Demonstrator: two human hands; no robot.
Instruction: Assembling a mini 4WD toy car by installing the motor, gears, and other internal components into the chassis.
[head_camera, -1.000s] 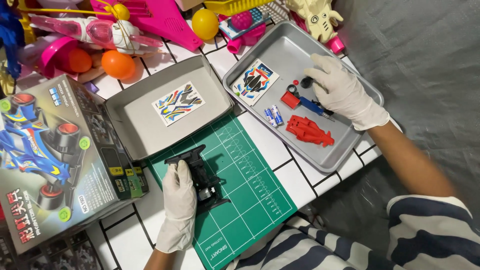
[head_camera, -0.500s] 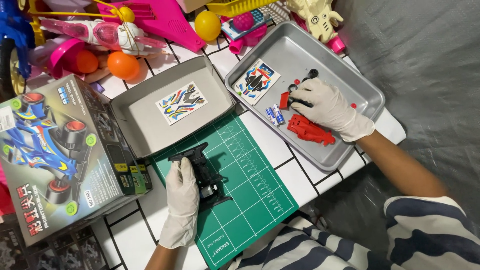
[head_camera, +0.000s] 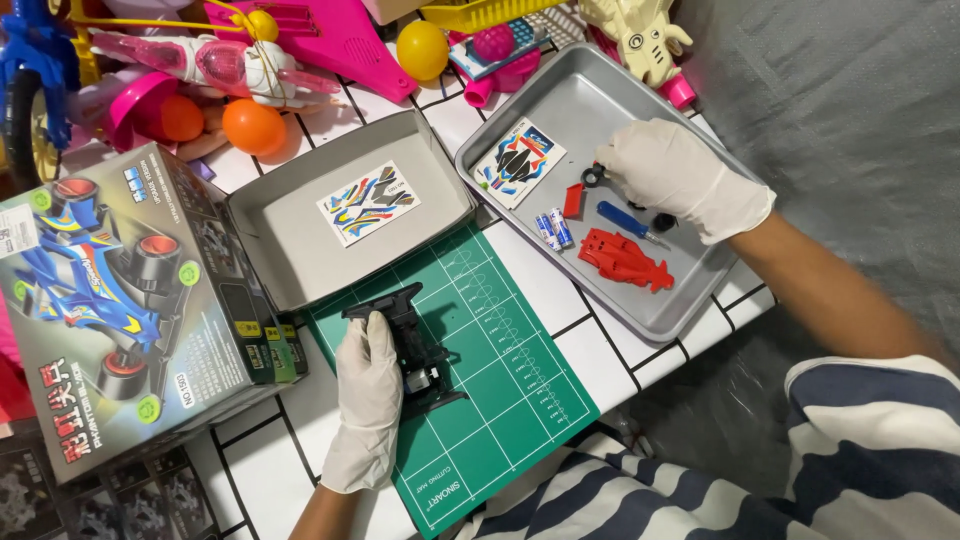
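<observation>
My left hand (head_camera: 367, 395), in a white glove, rests on a black toy car chassis (head_camera: 413, 343) that lies on a green cutting mat (head_camera: 500, 370). My right hand (head_camera: 672, 172), also gloved, is inside a metal tray (head_camera: 690, 280) with its fingertips on small black parts; whether it grips one I cannot tell. In the tray lie a red body shell (head_camera: 625, 260), a small red piece (head_camera: 573, 199), a blue screwdriver (head_camera: 622, 220), two small batteries (head_camera: 552, 230) and a sticker sheet (head_camera: 518, 162).
A grey box tray (head_camera: 290, 255) holds another sticker sheet (head_camera: 368, 203). The toy car's printed box (head_camera: 120, 300) stands at left. Plastic toys, orange balls (head_camera: 250, 125) and a yellow ball (head_camera: 422, 49) crowd the table's far side. Grey fabric lies at right.
My right hand moved from the tray's lower middle up toward its far side, uncovering the red shell and screwdriver. The left hand stays on the chassis.
</observation>
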